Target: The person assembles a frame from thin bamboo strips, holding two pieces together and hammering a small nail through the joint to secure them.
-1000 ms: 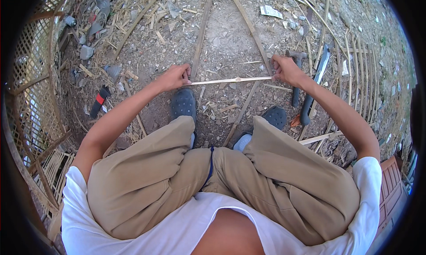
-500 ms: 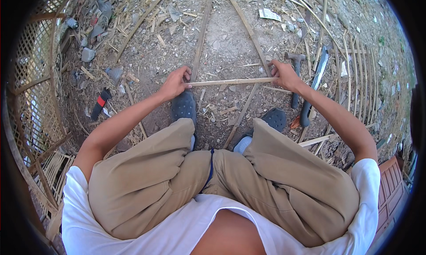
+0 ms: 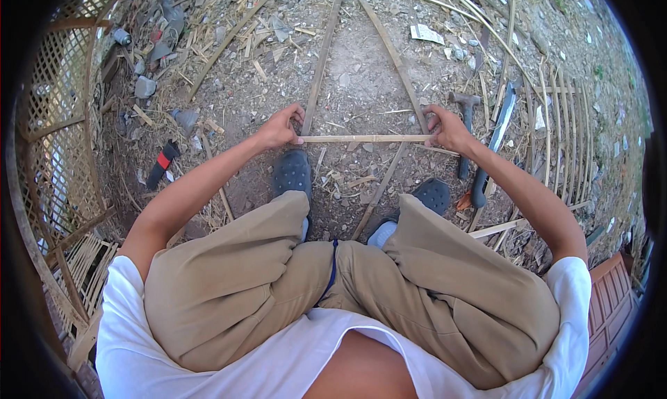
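A short bamboo strip [image 3: 365, 139] lies crosswise in front of my feet, spanning the near ends of two long strips. My left hand [image 3: 283, 127] has its fingers closed at the strip's left end, beside the left long strip [image 3: 321, 62]. At the other end my right hand [image 3: 448, 129] pinches the strip between thumb and fingers, next to the right long strip [image 3: 390, 48]. These two long strips slant together toward the far edge, making a narrow triangle with the short one. The fingers partly hide both ends.
Right of my right hand lie a hammer [image 3: 465, 111] and a long-bladed machete [image 3: 497, 131]. A black-and-red object [image 3: 162, 164] rests at left. Lattice panels [image 3: 59, 121] stand at the left edge, and a slatted bamboo frame [image 3: 566, 128] lies at right. Another strip [image 3: 379, 190] runs between my shoes.
The short strip's right end has come slightly nearer, so it now lies level across the two long strips. Both hands stay at its ends. The whole view has shifted a little.
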`<state>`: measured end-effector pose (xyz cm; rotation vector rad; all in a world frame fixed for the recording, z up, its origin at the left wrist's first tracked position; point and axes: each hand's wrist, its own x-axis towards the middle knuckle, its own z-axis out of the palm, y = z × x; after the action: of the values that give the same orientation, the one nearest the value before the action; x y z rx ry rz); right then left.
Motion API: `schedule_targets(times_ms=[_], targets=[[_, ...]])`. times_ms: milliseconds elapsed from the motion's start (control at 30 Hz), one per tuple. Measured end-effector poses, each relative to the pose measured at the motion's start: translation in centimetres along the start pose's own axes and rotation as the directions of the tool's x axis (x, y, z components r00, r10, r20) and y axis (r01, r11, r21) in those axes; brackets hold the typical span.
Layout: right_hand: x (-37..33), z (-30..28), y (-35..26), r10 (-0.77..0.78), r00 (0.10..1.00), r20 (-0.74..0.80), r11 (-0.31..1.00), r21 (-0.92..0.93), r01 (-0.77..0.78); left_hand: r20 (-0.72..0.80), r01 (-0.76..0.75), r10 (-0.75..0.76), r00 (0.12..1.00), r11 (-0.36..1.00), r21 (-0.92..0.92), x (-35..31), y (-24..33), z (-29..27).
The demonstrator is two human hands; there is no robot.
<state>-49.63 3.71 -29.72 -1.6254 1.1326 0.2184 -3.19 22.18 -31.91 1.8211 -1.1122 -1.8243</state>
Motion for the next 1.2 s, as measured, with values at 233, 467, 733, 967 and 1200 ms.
schedule_targets(times_ms=[233,467,733,967,1200], targets=[[0.9,-0.7,1.0,0.074,0.981,0.182,0.987,0.129,-0.099,0.215,0.055,-0.052,0.975,0.998,-0.011,-0.7,2.7,-2.7],[0.2,-0.4,-0.4,0.074,0.965,0.250,0.972,0.198,-0.126,0.268,0.093,-0.093,0.959,0.996,0.011,-1.8,1.9,-3.3],[-0.2,-0.1,-0.9,0.062,0.968,0.244,0.969,0.219,-0.117,0.287,0.015,-0.032,0.957,0.998,0.060,-1.0,0.6,-3.7],[-0.5,-0.1,-1.5,0.063,0.965,0.256,0.977,0.180,-0.112,0.339,0.016,-0.078,0.937,0.983,0.182,-0.5,0.2,-4.2],[-1.4,0.2,-2.9,0.015,0.955,0.295,0.969,0.231,-0.086,0.350,0.031,-0.086,0.933,0.987,0.160,-0.5,-1.2,-4.6]])
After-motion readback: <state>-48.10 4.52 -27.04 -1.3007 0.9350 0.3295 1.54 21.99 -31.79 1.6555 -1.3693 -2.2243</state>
